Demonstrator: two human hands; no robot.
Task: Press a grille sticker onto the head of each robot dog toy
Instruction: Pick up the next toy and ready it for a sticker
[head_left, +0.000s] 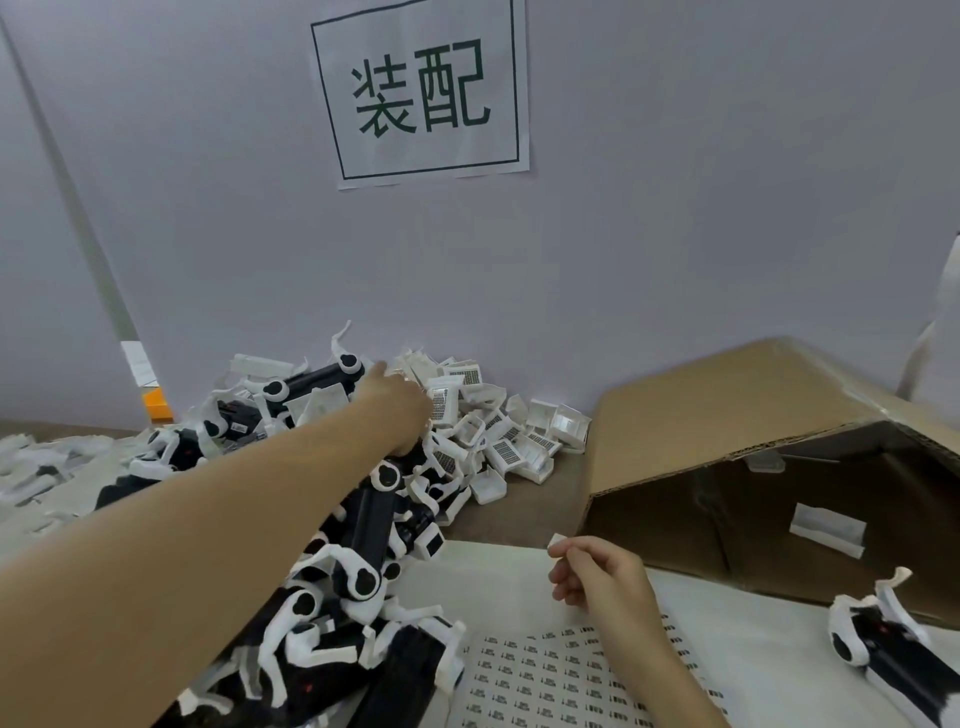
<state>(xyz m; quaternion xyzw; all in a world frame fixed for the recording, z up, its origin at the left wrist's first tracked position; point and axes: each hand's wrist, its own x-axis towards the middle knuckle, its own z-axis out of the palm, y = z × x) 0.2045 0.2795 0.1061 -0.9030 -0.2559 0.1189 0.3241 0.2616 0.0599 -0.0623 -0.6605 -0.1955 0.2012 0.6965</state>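
A heap of black-and-white robot dog toys runs from the back wall toward the lower left. Behind it lies a pile of white head pieces, several with grille stickers on them. My left hand reaches far forward into that pile, its fingers down among the white pieces; whether it holds one is hidden. My right hand hovers over the sticker sheet and pinches a small white sticker between thumb and fingertip. One robot dog lies alone at the lower right.
A tilted open cardboard box stands at the right with a white piece inside. White backing paper covers the near table. A printed paper sign hangs on the grey wall. More white parts lie at the far left.
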